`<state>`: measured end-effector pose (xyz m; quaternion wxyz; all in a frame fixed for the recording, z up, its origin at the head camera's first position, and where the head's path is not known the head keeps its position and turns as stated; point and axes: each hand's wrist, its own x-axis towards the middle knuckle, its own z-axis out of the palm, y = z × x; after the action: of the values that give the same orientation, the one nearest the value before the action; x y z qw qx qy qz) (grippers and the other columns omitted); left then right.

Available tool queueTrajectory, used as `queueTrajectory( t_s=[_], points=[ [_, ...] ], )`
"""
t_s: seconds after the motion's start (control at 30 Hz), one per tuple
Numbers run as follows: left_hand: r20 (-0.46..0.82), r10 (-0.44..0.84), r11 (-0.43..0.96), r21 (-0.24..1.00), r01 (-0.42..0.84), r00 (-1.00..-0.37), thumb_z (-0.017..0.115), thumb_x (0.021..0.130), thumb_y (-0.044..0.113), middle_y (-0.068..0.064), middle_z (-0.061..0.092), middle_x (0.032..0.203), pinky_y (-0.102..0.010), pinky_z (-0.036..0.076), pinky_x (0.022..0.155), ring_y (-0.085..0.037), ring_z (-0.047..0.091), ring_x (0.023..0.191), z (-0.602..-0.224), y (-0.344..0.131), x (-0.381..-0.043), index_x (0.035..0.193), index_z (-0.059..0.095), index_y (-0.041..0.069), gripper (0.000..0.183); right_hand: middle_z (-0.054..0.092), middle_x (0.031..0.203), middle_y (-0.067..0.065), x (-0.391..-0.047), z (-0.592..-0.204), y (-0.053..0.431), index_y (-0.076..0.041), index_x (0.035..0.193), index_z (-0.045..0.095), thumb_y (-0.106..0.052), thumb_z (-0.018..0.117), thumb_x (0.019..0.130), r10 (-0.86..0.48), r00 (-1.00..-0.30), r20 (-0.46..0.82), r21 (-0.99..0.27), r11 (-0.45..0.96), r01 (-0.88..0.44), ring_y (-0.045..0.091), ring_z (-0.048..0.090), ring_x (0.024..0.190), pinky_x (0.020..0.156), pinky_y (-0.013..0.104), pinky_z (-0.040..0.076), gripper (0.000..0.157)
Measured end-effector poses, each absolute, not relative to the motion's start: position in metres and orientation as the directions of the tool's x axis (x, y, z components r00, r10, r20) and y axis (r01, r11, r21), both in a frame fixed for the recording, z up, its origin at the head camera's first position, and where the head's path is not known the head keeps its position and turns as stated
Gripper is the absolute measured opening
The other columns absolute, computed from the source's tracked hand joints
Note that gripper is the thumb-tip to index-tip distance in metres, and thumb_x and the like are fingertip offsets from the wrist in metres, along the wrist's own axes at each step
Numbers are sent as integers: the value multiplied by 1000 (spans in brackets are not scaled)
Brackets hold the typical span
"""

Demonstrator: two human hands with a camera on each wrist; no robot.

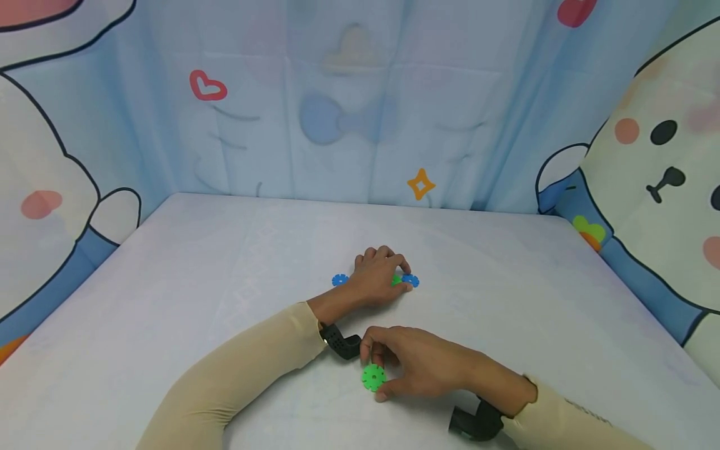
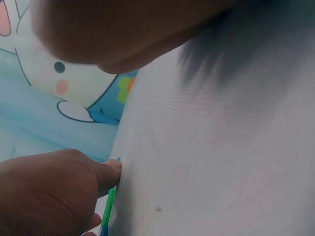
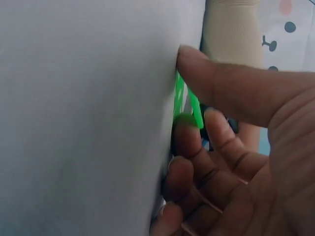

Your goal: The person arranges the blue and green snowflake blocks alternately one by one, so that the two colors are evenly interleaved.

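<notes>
My left hand point(image 1: 378, 278) reaches over a row of small notched plastic discs on the white table. Its thumb and index finger pinch a blue disc point(image 1: 412, 280) at the row's right end. A green disc point(image 1: 396, 279) shows partly under that hand, and another blue disc point(image 1: 340, 279) lies left of it; the middle of the row is hidden. Nearer the front, my right hand point(image 1: 424, 362) holds a green disc point(image 1: 374, 377) between thumb and fingers, tilted close to the tabletop. Two green edges point(image 3: 196, 108) appear by the fingers in the right wrist view.
The white table point(image 1: 253, 250) stretches around both hands, with a blue cartoon curtain point(image 1: 349, 156) behind it. Black wrist cameras point(image 1: 340, 342) sit on both wrists. The right hand is close to the left forearm's sleeve point(image 1: 264, 350).
</notes>
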<state>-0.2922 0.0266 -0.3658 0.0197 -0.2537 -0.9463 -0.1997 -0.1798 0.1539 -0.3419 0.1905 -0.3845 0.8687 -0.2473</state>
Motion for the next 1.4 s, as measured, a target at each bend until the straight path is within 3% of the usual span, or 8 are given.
queueTrajectory(
  t_s=[0.5,0.9,1.13,1.4],
  points=[
    [147,475,788,369,494,-868,63,95,42,-4,51,137,-44,35,101,-27,44,126,-366,25,-292,119,65,25,30,61,92,-18,-183,-340,158,-29,105,65,-33,79,84,-825,-555,-105,-617,492,-614,1,54,84,78,19,48,26],
    [152,472,788,370,493,-868,63,95,42,-4,52,137,-45,36,100,-27,45,124,-366,25,-293,119,66,25,30,61,91,-17,-190,-341,164,-26,114,70,-36,74,88,-891,-449,-69,-634,386,-670,-2,54,78,69,16,48,29],
    [148,472,790,365,492,-869,64,94,43,-3,51,136,-43,36,99,-26,44,124,-366,29,-293,119,65,26,29,62,89,-15,-202,-331,180,-23,119,69,-37,71,90,-861,-509,-11,-615,407,-675,1,54,75,66,20,48,32],
    [147,482,795,343,501,-864,64,94,44,-2,52,133,-41,37,94,-25,46,121,-365,32,-295,118,66,26,31,65,91,-10,-233,-317,211,-17,123,67,-32,72,90,-751,-658,52,-596,506,-624,6,59,77,70,26,52,37]
  ],
)
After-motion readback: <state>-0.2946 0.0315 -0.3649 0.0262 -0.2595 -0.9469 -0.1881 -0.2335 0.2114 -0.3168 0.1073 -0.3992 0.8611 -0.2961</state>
